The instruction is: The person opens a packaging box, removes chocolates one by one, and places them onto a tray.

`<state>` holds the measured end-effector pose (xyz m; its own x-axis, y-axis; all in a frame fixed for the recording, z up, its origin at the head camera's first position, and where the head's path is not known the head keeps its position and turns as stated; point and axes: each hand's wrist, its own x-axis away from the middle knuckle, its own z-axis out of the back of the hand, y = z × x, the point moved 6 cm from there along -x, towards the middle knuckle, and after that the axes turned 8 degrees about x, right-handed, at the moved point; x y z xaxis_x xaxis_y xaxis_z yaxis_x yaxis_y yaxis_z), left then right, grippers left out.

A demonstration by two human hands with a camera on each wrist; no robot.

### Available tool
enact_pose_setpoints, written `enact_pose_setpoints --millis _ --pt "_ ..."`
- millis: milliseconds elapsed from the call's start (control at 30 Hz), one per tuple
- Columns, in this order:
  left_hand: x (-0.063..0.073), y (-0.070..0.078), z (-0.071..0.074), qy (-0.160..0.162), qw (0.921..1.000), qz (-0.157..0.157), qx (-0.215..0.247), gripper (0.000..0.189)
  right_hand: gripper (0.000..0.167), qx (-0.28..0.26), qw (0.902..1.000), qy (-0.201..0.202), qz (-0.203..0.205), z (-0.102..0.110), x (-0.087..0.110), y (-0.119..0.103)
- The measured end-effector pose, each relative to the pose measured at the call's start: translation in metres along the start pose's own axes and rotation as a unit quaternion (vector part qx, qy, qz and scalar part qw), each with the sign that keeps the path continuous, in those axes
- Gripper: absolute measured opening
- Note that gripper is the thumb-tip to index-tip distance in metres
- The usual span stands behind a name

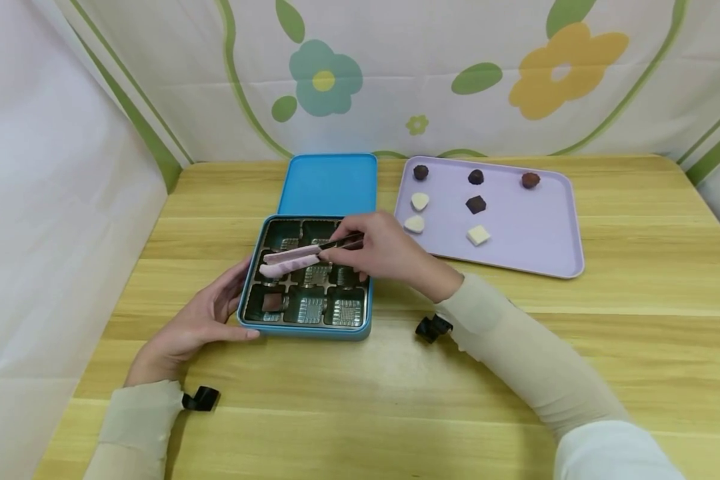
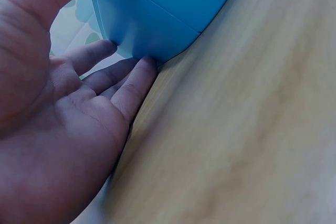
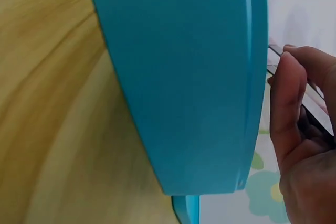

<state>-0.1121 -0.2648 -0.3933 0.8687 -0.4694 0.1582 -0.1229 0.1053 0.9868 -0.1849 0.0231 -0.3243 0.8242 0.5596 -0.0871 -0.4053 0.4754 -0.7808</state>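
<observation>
A blue tin with a dark compartmented insert sits on the table. In its front-left compartment lies a brown square chocolate. My right hand pinches black-handled tongs with pink tips above the middle-left compartment. Whether anything is between the tips, I cannot tell. At the tin's left side rests my left hand, its thumb along the front corner. In the left wrist view, extended fingers touch the tin's side wall. The right wrist view shows the tin's wall beside the pinching fingers.
Behind the tin lies its blue lid. To the right, a lilac tray carries several spaced chocolates, among them a white square chocolate and a dark square chocolate. A flowered cloth hangs along the table's back edge.
</observation>
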Motion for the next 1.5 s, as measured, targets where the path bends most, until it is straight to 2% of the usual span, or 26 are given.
enact_pose_setpoints --millis 233,333,533,667,767,867,933,1067,1233,1300,1333,1400,1500 --pt "0.001 -0.001 0.001 0.002 1.0 0.002 0.001 0.12 0.015 -0.079 0.9949 0.03 -0.055 0.007 0.014 0.022" --pt "0.002 -0.001 0.001 0.005 1.0 0.004 -0.002 0.12 0.013 -0.106 0.9914 0.041 -0.066 0.012 0.019 0.03" --pt "0.005 0.0 0.003 0.006 1.0 0.003 -0.004 0.12 0.014 -0.12 0.9859 0.078 -0.085 0.025 0.03 0.044" --pt "0.008 0.0 0.006 0.011 0.9999 0.001 0.0 0.119 0.014 -0.113 0.988 0.073 -0.076 0.026 0.03 0.041" --pt "0.008 0.0 0.007 0.01 0.9999 -0.003 0.004 0.119 0.013 -0.083 0.9944 0.055 -0.034 0.023 0.024 0.026" --pt "0.008 0.0 0.007 0.008 1.0 -0.001 0.005 0.119 0.014 -0.008 0.9986 0.041 0.032 0.02 0.014 0.005" --pt "0.008 -0.001 0.006 0.006 1.0 0.001 0.005 0.12 0.016 0.055 0.9961 0.027 0.063 0.017 0.006 -0.01" --pt "0.005 -0.001 0.003 -0.003 0.9999 0.0 0.01 0.12 0.021 0.156 0.9837 -0.026 0.087 0.012 -0.014 -0.036" --pt "0.0 -0.001 0.0 -0.007 0.9997 -0.009 0.021 0.12 0.021 0.259 0.9554 -0.1 0.102 0.005 -0.04 -0.067" --pt "-0.001 -0.002 -0.001 -0.007 0.9997 -0.007 0.021 0.12 0.022 0.277 0.9476 -0.115 0.11 0.001 -0.044 -0.072" --pt "-0.001 -0.003 -0.001 -0.007 0.9998 -0.004 0.019 0.12 0.021 0.275 0.9476 -0.118 0.112 0.0 -0.044 -0.072" --pt "-0.001 -0.003 -0.001 -0.005 0.9999 0.001 0.016 0.12 0.021 0.257 0.9532 -0.112 0.113 0.0 -0.042 -0.069" --pt "0.0 -0.001 0.0 -0.003 0.9999 0.002 0.013 0.121 0.019 0.209 0.9684 -0.087 0.105 0.005 -0.037 -0.061"
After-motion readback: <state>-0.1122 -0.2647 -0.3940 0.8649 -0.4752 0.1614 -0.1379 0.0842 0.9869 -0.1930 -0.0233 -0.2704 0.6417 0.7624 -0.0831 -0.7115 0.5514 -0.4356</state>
